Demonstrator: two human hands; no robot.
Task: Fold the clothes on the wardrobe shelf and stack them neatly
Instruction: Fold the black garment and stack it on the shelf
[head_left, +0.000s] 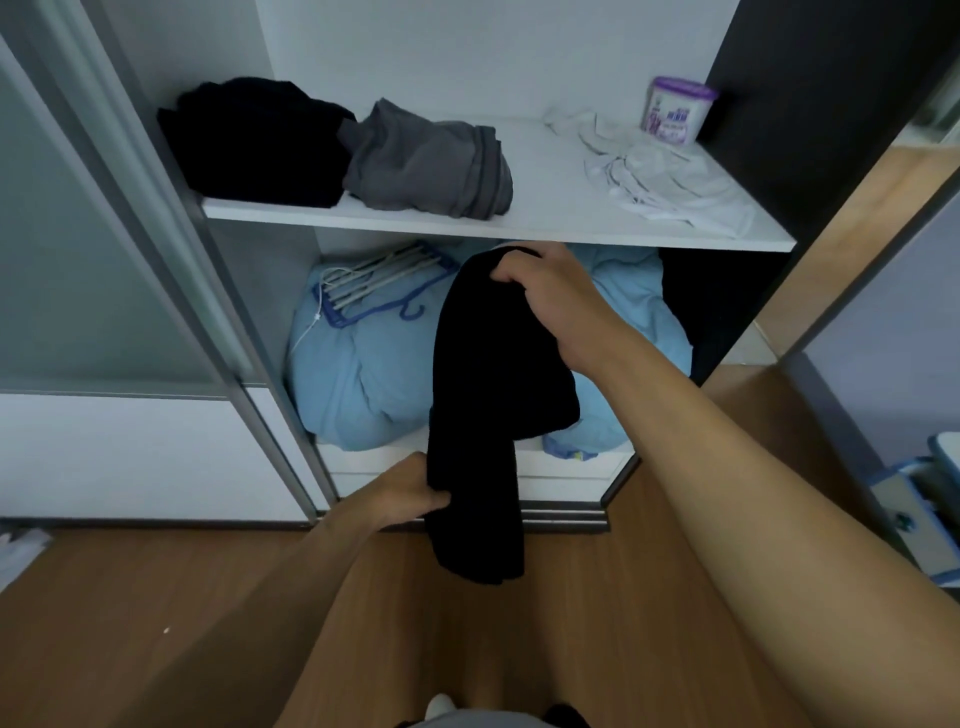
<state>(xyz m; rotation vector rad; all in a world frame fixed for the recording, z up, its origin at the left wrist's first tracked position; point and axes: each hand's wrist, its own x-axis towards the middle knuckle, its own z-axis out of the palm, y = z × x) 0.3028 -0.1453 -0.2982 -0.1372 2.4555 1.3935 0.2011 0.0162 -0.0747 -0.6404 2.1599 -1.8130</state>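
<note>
Fingers (506, 275) of the right hand (561, 306) pinch the black garment (483, 395) at its top and the left hand (410, 493) grips its lower edge, hanging it below the shelf (545, 208), likely to straighten it for folding. On that shelf: black pile (260, 140), grey pile (431, 161), unfolded white garment (665, 176), purple tub (675, 111).

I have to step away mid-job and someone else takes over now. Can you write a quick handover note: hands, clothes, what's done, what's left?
Hands: right hand grips the top of the black garment; left hand pinches its lower edge. It hangs in front of the wardrobe, below the shelf, not yet folded.
On the shelf: a black pile at left, a grey garment roughly folded beside it and touching it, a white garment crumpled at right.
Done: the black pile and grey garment look folded.
Left: fold the held garment and the white garment, then stack everything neatly.
</note>
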